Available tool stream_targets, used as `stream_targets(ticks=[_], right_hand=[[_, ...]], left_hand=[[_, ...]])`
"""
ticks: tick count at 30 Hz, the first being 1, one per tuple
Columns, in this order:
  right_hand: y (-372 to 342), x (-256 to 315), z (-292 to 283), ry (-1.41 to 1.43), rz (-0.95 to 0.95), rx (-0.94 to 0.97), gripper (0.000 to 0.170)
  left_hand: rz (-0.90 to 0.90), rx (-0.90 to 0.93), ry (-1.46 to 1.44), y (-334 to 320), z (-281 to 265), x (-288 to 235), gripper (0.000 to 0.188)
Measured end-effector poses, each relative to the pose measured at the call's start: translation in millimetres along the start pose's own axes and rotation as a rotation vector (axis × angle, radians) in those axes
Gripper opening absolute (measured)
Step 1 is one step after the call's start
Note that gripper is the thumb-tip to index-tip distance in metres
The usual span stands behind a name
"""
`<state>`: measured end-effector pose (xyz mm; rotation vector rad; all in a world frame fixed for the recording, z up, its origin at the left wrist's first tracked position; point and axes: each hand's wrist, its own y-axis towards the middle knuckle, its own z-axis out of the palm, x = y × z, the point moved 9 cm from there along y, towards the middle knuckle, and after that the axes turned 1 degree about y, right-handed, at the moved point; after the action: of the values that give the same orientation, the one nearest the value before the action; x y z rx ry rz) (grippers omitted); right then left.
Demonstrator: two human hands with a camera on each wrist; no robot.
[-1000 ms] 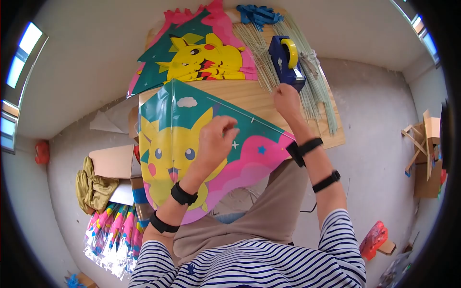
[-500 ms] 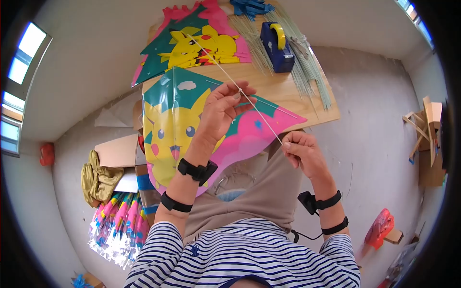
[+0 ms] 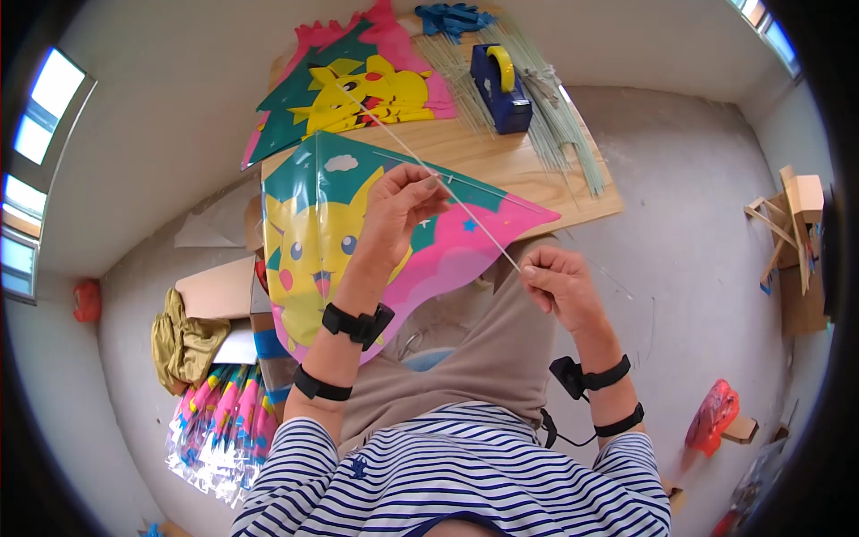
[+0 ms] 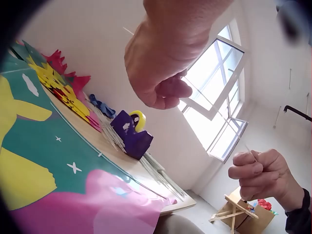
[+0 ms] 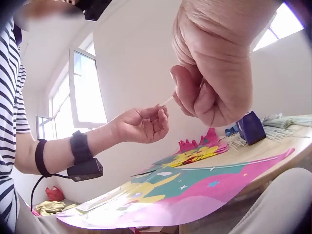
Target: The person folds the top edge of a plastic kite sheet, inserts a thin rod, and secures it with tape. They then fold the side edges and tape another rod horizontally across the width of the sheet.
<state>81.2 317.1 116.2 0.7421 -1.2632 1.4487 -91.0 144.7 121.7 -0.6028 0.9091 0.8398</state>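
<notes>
In the head view, a thin white rod slants up and away over the table, held in both hands. My left hand pinches it around its middle, above the kite sheet. Off the table's near right edge, my right hand pinches its lower end between thumb and fingers. Beneath lies a kite sheet printed with a yellow cartoon figure on green and pink; its near part overhangs the table edge. Another thin rod lies along its upper right edge. The right wrist view shows the kite sheet below both hands.
At the back of the wooden table lie stacked printed sheets. A blue tape dispenser with yellow tape stands among loose pale rods, near blue strips. Boxes and bagged pink pieces sit at lower left.
My right hand has come from beside the tape dispenser down to the near right. The rod, seen between both hands half a second ago, has shifted slightly left and stays gripped.
</notes>
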Motion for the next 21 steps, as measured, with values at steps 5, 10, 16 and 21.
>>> stream_targets(ticks=[5, 10, 16, 21], right_hand=[[3.1, 0.2, 15.8, -0.067, 0.071, 0.133, 0.014], [79.6, 12.8, -25.9, -0.171, -0.052, 0.028, 0.018], [227.7, 68.6, -123.4, -0.183, -0.172, -0.429, 0.029], [283.3, 80.6, -132.6, -0.253, -0.048, -0.536, 0.026]], left_hand=[[-0.012, -0.025, -0.075, 0.5, -13.3, 6.0, 0.002], [0.005, -0.143, -0.111, -7.6, -37.8, 0.4, 0.003], [-0.041, -0.164, -0.041, -27.9, -39.2, -4.8, 0.002], [-0.047, -0.153, -0.025, -36.3, -40.1, -5.8, 0.004]])
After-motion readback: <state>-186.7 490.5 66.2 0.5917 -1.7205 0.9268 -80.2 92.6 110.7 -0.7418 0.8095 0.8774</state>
